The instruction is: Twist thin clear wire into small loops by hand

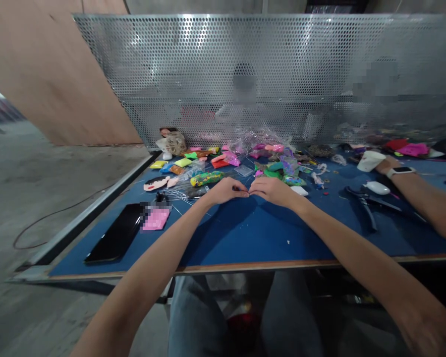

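The left hand (pixel 226 190) and right hand (pixel 269 190) met at the fingertips; I could not tell whether anything was pinched there. A mottled green-and-yellow, elongated clay-like lump (pixel 207 178) lay just beyond and left of the left hand, the nearer one, its long axis roughly crosswise. Farther beyond that hand, a yellow plastic packet (pixel 158 164) and a lime-green plastic packet (pixel 183 162) looked filled; a clear flat plastic pouch (pixel 244 171) lay beyond the fingertips, contents unclear.

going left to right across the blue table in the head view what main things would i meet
Flat black device, pink packet, person's left hand, person's right hand, dark-handled tool.
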The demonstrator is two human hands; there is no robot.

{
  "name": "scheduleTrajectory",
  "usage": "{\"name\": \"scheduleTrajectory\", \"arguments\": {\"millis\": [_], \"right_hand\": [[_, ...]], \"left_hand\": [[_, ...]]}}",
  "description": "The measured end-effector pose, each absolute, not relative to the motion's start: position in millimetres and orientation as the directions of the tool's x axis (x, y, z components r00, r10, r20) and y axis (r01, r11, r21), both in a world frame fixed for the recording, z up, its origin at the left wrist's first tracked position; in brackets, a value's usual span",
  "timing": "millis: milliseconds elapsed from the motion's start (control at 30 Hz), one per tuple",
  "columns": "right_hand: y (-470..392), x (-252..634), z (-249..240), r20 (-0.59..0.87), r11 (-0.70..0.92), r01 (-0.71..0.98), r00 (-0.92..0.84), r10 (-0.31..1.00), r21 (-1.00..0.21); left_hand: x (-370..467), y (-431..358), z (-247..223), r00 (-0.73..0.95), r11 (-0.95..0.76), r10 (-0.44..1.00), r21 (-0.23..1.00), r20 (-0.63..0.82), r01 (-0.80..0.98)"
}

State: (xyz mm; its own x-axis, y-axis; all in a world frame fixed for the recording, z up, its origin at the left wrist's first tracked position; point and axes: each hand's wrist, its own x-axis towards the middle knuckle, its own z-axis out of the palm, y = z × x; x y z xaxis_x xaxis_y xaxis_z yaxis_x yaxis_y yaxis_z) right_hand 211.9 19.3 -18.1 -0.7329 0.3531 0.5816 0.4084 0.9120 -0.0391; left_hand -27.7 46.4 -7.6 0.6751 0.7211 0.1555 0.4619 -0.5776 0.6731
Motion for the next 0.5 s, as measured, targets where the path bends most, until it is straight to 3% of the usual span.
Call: {"name": "scheduleTrajectory", "arguments": {"millis": [167,333,500], "right_hand": [[18.7,206.9,-22.6,0.595,0.865,0.483,-0.738,0.319,0.135],[15.3,208.3,-16.9,0.632,0.78,0.583,-0.697,0.338,0.226],[13.8,210.7,-12.3,0.676,0.749,0.636,-0.635,0.374,0.183]], "left_hand": [[-26.6,48.1,-11.1,0.675,-0.648,0.694,0.625,0.25,0.435],[-21.3,43.4,-15.6,0.594,-0.601,0.73,0.732,0.338,0.322],[-16.7,35.2,-10.1,0.507,-0.617,0.755,0.711,0.416,0.336]]}}
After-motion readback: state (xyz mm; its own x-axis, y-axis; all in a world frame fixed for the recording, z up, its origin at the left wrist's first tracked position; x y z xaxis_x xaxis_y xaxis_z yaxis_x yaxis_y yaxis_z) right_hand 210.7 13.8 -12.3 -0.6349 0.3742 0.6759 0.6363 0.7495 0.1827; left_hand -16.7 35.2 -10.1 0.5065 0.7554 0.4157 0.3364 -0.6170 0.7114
